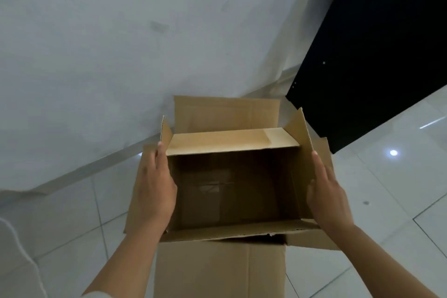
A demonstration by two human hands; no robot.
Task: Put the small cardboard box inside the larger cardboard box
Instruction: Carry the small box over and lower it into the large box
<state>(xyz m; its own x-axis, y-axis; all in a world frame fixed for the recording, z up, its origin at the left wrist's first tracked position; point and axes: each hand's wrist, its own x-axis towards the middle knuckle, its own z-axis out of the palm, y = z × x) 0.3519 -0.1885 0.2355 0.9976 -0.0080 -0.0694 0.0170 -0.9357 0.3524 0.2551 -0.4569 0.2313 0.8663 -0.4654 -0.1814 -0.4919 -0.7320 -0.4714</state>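
The larger cardboard box (232,191) stands open on the tiled floor (387,189). Both hands, left (154,189) at nine o'clock, right (329,198) at three, are spread flat against side flaps, gripping nothing. No small cardboard box is seen; a released flap could spring inward and block insertion.

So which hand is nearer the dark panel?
Right. The right hand is at the box's right side, below the dark panel; the left hand holds the opposite side.

The box (232,143) between my hands is plain brown cardboard, matt, creased along its flaps, with glossy tape on its bottom. The floor (387,189) is glossy pale tile, mirroring a lamp. The wall (121,43) looks smooth and matt.
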